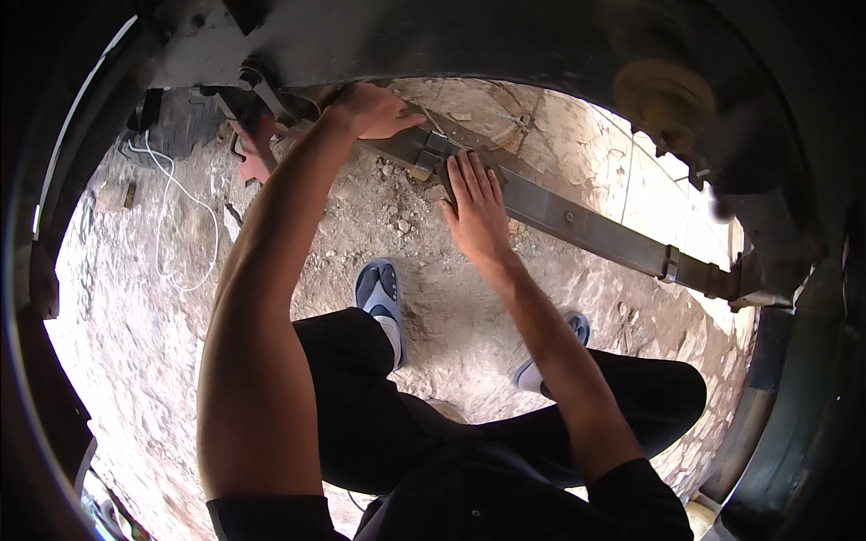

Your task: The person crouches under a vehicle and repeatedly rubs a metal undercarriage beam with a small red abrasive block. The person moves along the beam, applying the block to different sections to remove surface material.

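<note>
A long dark metal bar with clamps, which looks like a leaf spring (pixel 577 216), runs slantwise from the upper middle down to the right. My right hand (pixel 475 203) lies flat on it, fingers stretched out together, just right of a clamp (pixel 431 153). Farther left, my left hand (pixel 370 110) rests across the bar's upper left stretch. One of its digits points out to the right; the others are partly hidden. Neither hand visibly holds a loose thing.
Overhead spans a large dark metal body (pixel 469 45), with a round rusty part (pixel 663 95) at right. A red metal piece (pixel 256 149) stands left of the bar. On the rough dirt ground (pixel 442 316) lies a white cable (pixel 216 239). My sandalled feet are below the bar.
</note>
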A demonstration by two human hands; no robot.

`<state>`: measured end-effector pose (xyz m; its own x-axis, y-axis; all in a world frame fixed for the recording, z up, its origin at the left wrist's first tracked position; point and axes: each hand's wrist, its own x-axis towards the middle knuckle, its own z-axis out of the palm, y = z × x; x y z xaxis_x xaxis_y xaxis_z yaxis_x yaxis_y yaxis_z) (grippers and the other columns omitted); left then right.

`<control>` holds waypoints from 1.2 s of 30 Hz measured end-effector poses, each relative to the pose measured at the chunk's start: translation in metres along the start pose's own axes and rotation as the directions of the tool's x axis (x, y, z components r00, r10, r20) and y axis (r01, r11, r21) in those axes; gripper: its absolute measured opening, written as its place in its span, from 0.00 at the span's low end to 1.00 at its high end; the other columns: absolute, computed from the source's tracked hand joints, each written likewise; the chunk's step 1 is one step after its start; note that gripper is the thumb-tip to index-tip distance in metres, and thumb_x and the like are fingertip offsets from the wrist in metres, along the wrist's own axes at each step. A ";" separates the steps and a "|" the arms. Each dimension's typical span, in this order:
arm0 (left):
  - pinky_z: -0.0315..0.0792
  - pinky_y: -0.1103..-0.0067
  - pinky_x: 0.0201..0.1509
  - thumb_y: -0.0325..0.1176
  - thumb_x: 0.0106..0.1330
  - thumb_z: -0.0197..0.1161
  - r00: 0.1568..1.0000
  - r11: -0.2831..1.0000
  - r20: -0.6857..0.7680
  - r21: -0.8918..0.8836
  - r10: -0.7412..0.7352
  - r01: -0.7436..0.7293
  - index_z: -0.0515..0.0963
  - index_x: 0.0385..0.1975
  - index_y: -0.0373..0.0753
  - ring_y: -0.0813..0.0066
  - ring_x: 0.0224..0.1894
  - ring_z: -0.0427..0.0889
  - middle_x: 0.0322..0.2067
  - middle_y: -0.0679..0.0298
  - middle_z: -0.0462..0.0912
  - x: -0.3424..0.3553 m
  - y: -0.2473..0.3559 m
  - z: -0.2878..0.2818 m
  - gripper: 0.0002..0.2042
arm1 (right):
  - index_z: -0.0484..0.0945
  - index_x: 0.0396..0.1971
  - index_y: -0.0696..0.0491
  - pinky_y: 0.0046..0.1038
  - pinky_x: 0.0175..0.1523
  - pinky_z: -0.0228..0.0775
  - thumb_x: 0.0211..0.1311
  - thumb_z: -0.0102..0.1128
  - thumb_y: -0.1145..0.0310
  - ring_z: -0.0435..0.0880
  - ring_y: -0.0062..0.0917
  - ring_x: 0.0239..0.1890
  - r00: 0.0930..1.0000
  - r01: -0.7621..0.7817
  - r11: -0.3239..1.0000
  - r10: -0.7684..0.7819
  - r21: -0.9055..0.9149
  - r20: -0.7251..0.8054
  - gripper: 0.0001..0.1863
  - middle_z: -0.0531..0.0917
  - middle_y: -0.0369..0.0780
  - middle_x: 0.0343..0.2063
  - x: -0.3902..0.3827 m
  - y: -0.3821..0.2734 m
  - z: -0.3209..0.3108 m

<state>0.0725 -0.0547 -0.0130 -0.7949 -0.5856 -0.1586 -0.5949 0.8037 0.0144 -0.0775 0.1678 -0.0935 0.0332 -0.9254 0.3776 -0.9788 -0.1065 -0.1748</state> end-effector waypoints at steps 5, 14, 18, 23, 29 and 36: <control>0.75 0.61 0.51 0.60 0.73 0.43 1.000 1.000 0.011 -0.009 -0.012 0.012 0.83 0.39 0.38 0.50 0.45 0.82 0.38 0.50 0.84 0.002 0.001 -0.002 0.30 | 0.55 0.71 0.53 0.43 0.76 0.48 0.66 0.60 0.61 0.56 0.37 0.73 0.996 0.073 0.990 -0.067 -0.117 0.050 0.37 0.58 0.45 0.71 -0.010 0.030 -0.006; 0.73 0.60 0.56 0.60 0.73 0.41 0.989 0.981 0.049 -0.143 0.140 -0.132 0.76 0.55 0.45 0.49 0.51 0.81 0.46 0.52 0.83 0.011 0.054 0.005 0.28 | 0.61 0.68 0.54 0.42 0.74 0.53 0.65 0.59 0.66 0.62 0.37 0.70 0.998 0.067 0.995 -0.068 -0.070 -0.009 0.32 0.64 0.46 0.68 -0.019 0.033 -0.014; 0.72 0.61 0.59 0.63 0.72 0.37 0.981 0.987 0.155 -0.130 0.114 -0.094 0.75 0.57 0.41 0.51 0.54 0.80 0.50 0.51 0.82 0.016 0.059 0.003 0.33 | 0.66 0.63 0.58 0.44 0.70 0.60 0.65 0.57 0.68 0.74 0.45 0.60 0.961 -0.131 0.978 0.166 0.165 -0.220 0.27 0.72 0.51 0.60 -0.009 0.048 -0.034; 0.72 0.61 0.60 0.64 0.72 0.37 0.970 0.995 0.237 -0.096 0.062 -0.040 0.75 0.57 0.41 0.52 0.55 0.80 0.51 0.51 0.82 0.014 0.062 -0.006 0.33 | 0.60 0.67 0.57 0.46 0.73 0.53 0.67 0.56 0.64 0.61 0.40 0.70 0.999 -0.011 0.990 0.016 -0.138 0.036 0.31 0.63 0.47 0.68 -0.021 0.029 -0.019; 0.71 0.62 0.61 0.65 0.72 0.36 0.962 0.998 0.271 -0.065 0.028 -0.011 0.76 0.57 0.41 0.53 0.56 0.80 0.52 0.51 0.82 0.018 0.066 -0.016 0.35 | 0.54 0.71 0.55 0.45 0.75 0.47 0.68 0.56 0.61 0.56 0.39 0.73 0.997 -0.052 0.995 0.056 -0.089 0.044 0.35 0.58 0.46 0.71 -0.022 0.026 -0.016; 0.71 0.62 0.62 0.66 0.71 0.36 0.977 0.996 0.215 -0.084 0.007 0.011 0.76 0.57 0.40 0.53 0.56 0.79 0.52 0.50 0.82 0.016 0.064 -0.008 0.36 | 0.54 0.71 0.54 0.45 0.76 0.47 0.62 0.63 0.59 0.56 0.39 0.73 0.996 -0.056 0.995 0.061 -0.079 0.063 0.41 0.58 0.46 0.71 -0.021 0.028 -0.018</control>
<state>0.0202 -0.0134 -0.0064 -0.7551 -0.5435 -0.3667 -0.6116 0.7855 0.0950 -0.1089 0.1907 -0.0896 -0.0143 -0.9514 0.3077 -0.9920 -0.0252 -0.1239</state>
